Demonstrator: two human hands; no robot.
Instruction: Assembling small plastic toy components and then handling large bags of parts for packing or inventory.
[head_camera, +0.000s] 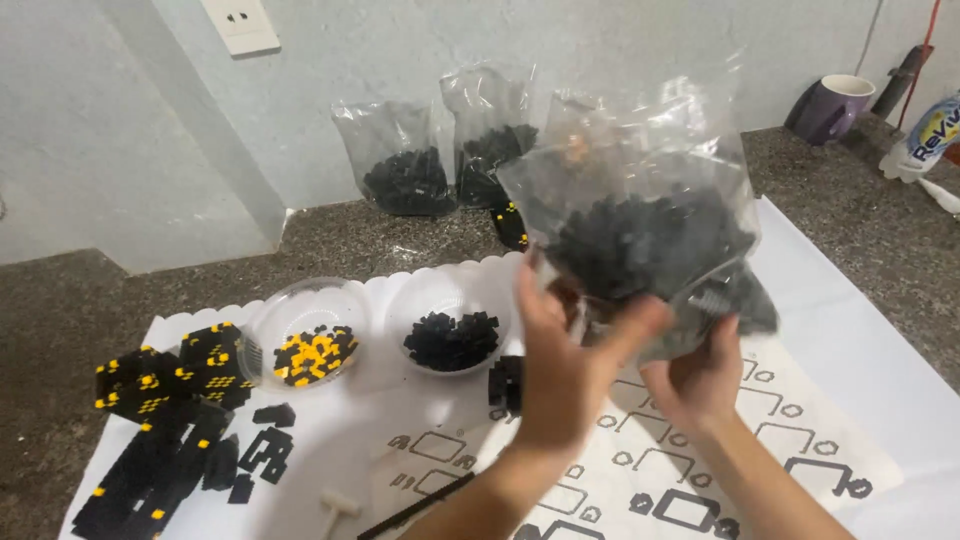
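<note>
Clear plastic bag of small black bricks (640, 230) held up above middle of table (330, 235), over white printed sheet (840, 350). Left hand (560, 360) clamped on bag's lower left side; right hand (700, 375) cupped under bottom right, fingers closed on film. Bag soft, crinkly, likely slippery; contents loose, shift freely, weight sags low. Best hold judged: support underneath, or pinch gathered film at top. Two bowls (450, 335) near left, two more bags (410, 170) far by wall.
</note>
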